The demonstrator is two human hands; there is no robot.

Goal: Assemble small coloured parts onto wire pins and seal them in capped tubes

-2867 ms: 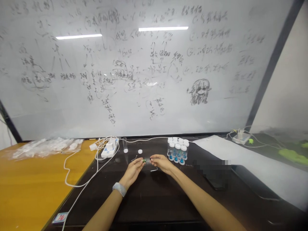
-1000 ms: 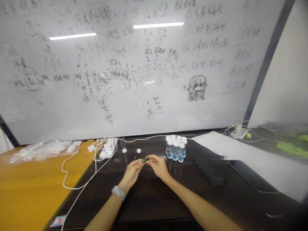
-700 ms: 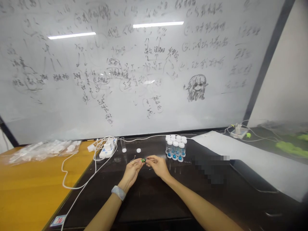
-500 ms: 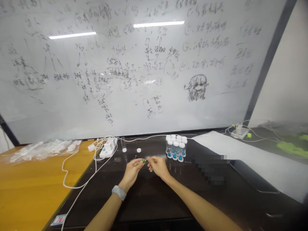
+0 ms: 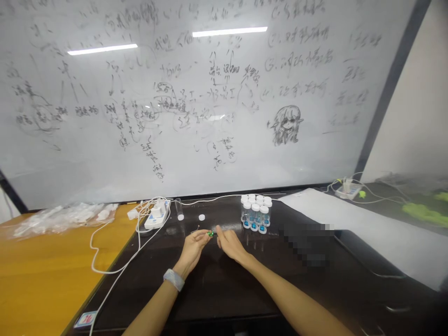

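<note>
My left hand [image 5: 193,246] pinches a small shiny green piece [image 5: 210,234] between thumb and fingers, above the dark tabletop. A short thin strand [image 5: 196,229] sticks up behind those fingers. From the other side, the closed fingers of my right hand [image 5: 229,243] meet the dark end of the green piece, thumb on top. The piece is too small to name. Beyond my hands lie a loose white cap [image 5: 202,217] and a clear tube [image 5: 179,210] standing on a white cap. Several clear tubes [image 5: 255,214] with white caps and blue contents stand grouped beyond my right hand.
A white power strip [image 5: 157,214] with tangled cables sits at the back left. Plastic bags [image 5: 66,219] lie on the yellow table [image 5: 52,275]. To the right are a dark phone-like slab [image 5: 367,254] and a white sheet [image 5: 325,214]. A written-on whiteboard [image 5: 175,163] rises behind.
My right hand has shifted slightly to the right, its thumb more raised, showing more of the green piece. My left hand stays nearly where it was. The view has shifted a little.
</note>
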